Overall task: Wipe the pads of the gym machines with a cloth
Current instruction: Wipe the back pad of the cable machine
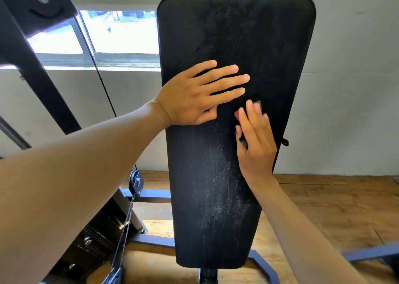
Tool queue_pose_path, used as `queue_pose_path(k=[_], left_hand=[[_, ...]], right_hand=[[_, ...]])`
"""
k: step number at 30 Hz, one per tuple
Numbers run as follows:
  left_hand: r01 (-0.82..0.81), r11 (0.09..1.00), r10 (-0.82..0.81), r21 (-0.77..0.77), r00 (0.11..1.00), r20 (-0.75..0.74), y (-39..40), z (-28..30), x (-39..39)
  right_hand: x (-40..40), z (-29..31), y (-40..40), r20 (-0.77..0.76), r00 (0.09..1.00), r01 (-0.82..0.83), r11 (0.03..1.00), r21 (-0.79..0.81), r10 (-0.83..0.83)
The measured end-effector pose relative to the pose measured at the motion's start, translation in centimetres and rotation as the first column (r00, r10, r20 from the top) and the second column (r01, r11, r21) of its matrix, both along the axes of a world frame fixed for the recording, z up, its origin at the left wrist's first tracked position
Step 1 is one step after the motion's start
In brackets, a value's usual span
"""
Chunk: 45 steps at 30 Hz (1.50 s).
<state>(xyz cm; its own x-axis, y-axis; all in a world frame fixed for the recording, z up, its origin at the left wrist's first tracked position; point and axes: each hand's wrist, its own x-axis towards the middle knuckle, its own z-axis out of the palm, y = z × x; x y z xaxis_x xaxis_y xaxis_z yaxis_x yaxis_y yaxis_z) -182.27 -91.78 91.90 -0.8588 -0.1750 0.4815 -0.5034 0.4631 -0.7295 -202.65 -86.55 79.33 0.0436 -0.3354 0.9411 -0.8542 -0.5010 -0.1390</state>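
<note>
Black and pale-streaked, the pad [235, 132] runs its long axis from the lower edge of the head view up toward the wall [356, 89], wider at the far end. The cloth [248, 111] is mostly hidden under the right hand [255, 141]; only a red corner and dark edges show. That hand's grip is flat, fingers straight, pressing the cloth on the pad's middle. The left hand [194, 98] lies open, fingers spread, on the pad just beside it.
</note>
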Motion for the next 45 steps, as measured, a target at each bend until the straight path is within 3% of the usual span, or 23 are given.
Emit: queue_pose_path(k=[6, 14, 21, 29, 35, 39, 45], left_hand=[[0.000, 1.000, 0.000, -0.001, 1.000, -0.006, 0.1, 0.0, 0.0], [-0.009, 1.000, 0.009, -0.004, 1.000, -0.005, 0.1, 0.1, -0.1], [-0.012, 1.000, 0.012, -0.014, 1.000, -0.003, 0.1, 0.0, -0.1], [-0.002, 1.000, 0.002, -0.016, 1.000, -0.013, 0.1, 0.0, -0.2], [-0.010, 1.000, 0.009, -0.019, 1.000, -0.012, 0.1, -0.1, -0.2], [-0.014, 1.000, 0.014, -0.014, 1.000, -0.005, 0.2, -0.1, -0.1], [0.000, 1.000, 0.000, -0.004, 1.000, -0.016, 0.2, 0.0, -0.2]], right_hand=[[1.7, -4.9, 3.3, 0.109, 0.994, -0.009, 0.992, 0.123, -0.005], [1.9, 2.2, -0.4, 0.181, 0.982, -0.047, 0.999, -0.025, 0.051], [2.0, -6.3, 3.4, 0.114, 0.993, -0.016, 0.993, 0.120, 0.003], [1.8, 0.4, 0.9, 0.164, 0.986, -0.026, 0.995, 0.094, 0.011], [1.3, -5.4, 3.8, 0.102, 0.995, -0.010, 0.991, 0.134, -0.004], [1.1, -3.9, 3.3, 0.127, 0.992, 0.005, 0.989, 0.147, -0.024], [0.6, -2.5, 1.9, 0.050, 0.999, 0.010, 0.997, 0.078, -0.014]])
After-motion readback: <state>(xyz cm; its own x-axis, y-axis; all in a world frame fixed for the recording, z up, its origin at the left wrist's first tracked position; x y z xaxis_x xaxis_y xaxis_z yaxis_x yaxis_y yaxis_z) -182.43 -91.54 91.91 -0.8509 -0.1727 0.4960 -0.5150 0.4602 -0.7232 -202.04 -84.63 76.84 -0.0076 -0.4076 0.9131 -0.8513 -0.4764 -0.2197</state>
